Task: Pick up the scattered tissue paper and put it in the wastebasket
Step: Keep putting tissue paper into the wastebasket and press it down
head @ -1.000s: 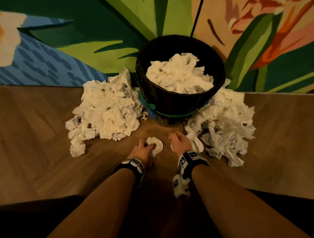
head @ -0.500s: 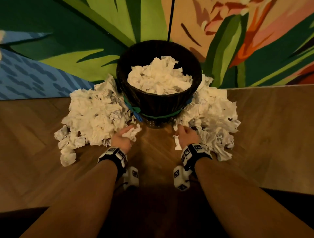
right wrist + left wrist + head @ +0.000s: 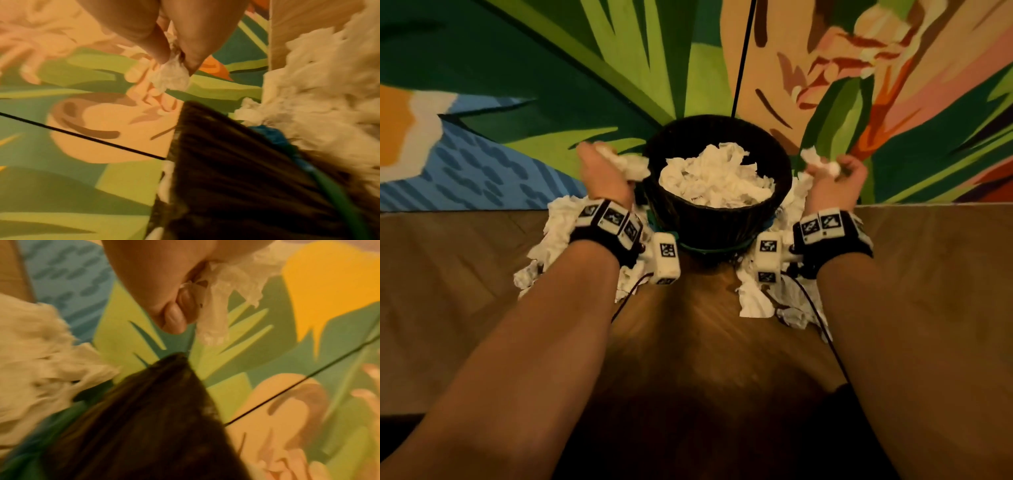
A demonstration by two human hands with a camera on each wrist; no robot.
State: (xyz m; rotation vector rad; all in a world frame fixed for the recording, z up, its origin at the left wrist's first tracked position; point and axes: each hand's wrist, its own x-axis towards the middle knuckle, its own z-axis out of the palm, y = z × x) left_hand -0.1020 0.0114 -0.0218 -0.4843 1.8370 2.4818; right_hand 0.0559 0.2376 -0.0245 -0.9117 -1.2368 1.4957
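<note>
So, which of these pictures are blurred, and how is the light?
Head view: dim warm light, forearms in shadow, wastebasket fairly sharp. Left wrist view: motion blur on the tissue pile. Right wrist view: basket wall and pile smeared, pinched tissue soft.

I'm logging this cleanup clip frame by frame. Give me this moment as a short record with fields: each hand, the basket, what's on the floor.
left hand: raised beside the rim, grips a crumpled tissue
right hand: raised on the other side, pinches a small tissue wad
wastebasket: dark, upright, heaped with tissue
floor: tissue piles on both sides of the basket
</note>
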